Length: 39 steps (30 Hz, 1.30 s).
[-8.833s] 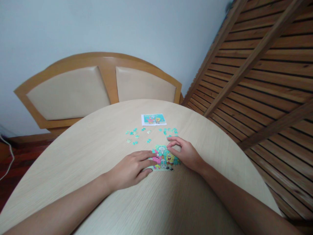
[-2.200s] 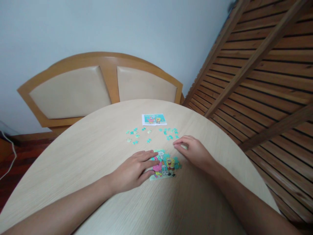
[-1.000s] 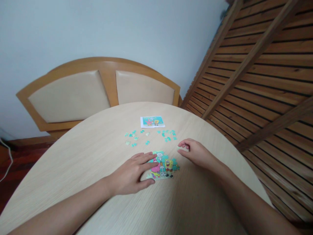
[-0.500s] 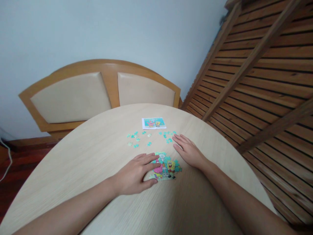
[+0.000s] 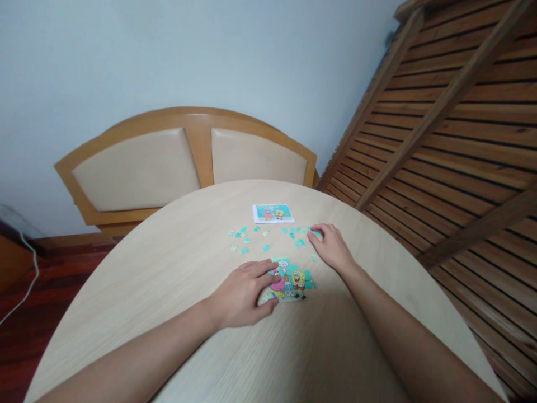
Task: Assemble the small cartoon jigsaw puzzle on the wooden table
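Observation:
My left hand (image 5: 247, 294) lies flat with its fingers spread over the left edge of a partly joined jigsaw puzzle (image 5: 289, 282), which shows cartoon characters on a teal ground. Its fingertips cover part of the pink figure. Above and to the right, my right hand (image 5: 333, 246) has its thumb and forefinger curled round a teal puzzle piece (image 5: 316, 232) at the edge of the right-hand group of loose pieces (image 5: 298, 242). A single pale piece (image 5: 313, 258) lies just below the right thumb.
A printed reference picture (image 5: 273, 213) lies beyond the pieces. Several more loose pieces (image 5: 244, 251) are scattered left of centre. The round wooden table (image 5: 176, 240) has a padded chair back (image 5: 163, 168) behind it and a slatted wooden frame (image 5: 453, 140) at right.
My right hand has gone from flat, outstretched fingers to curled ones over the right-hand pieces. A single piece now shows below it. The left hand stays on the puzzle; the view has shifted slightly.

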Motion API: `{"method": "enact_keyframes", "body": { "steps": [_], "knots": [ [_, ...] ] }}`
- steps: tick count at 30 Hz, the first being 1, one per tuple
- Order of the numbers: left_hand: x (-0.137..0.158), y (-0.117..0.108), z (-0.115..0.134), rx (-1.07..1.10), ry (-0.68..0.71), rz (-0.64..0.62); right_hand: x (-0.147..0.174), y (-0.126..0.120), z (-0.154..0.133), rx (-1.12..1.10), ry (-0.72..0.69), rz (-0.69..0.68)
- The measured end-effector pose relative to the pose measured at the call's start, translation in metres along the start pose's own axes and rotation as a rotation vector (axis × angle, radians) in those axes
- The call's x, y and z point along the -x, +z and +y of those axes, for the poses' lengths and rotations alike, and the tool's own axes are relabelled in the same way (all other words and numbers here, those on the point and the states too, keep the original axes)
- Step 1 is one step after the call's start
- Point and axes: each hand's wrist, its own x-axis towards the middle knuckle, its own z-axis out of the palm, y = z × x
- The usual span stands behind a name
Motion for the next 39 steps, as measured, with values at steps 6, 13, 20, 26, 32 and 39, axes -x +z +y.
{"method": "enact_keyframes", "body": {
  "steps": [6,13,20,26,32,39],
  "knots": [
    [-0.003,-0.001,-0.011,-0.018,-0.117,0.123,0.010,-0.006,-0.014,0.000,-0.137,0.033],
    [-0.007,0.003,-0.023,-0.141,-0.239,0.035,0.018,-0.008,-0.046,-0.021,-0.289,-0.032],
    [-0.009,-0.004,-0.024,-0.143,-0.220,0.075,0.027,-0.007,-0.059,-0.024,-0.372,-0.087],
    [-0.011,-0.006,-0.033,-0.088,-0.181,0.142,0.029,-0.005,-0.063,-0.054,-0.400,-0.134],
    [-0.011,-0.003,-0.036,-0.096,-0.138,0.098,0.032,-0.004,-0.069,-0.107,-0.444,-0.212],
    [-0.013,-0.006,-0.036,-0.108,-0.147,0.113,0.031,-0.007,-0.072,-0.155,-0.457,-0.273]
  ]
}}
